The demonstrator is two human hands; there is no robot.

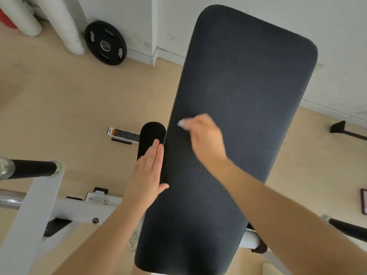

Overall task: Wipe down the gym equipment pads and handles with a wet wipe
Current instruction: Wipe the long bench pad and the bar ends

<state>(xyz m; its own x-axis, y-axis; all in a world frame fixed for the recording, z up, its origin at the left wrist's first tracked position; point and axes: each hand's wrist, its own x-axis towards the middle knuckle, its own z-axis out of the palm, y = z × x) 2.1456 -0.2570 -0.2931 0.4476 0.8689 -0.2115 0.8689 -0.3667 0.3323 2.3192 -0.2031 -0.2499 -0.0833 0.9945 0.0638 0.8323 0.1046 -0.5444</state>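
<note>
A long dark ribbed bench pad (244, 80) fills the middle of the view, running from bottom centre to top right. My right hand (206, 137) rests on the pad's middle, fingers closed on a small white wet wipe (181, 123) pressed to the surface near the pad's left edge. My left hand (148, 171) lies flat with fingers together against the pad's left side edge, holding nothing. A black foam roller pad (152, 135) sits just left of the bench, partly behind my left fingers.
A white steel frame (31, 211) with a black-gripped handle (32, 167) stands at lower left. A black weight plate (105, 43) leans on the wall at the back. Another black handle (347, 228) sticks out at lower right. A small box (123, 133) lies on the tan floor.
</note>
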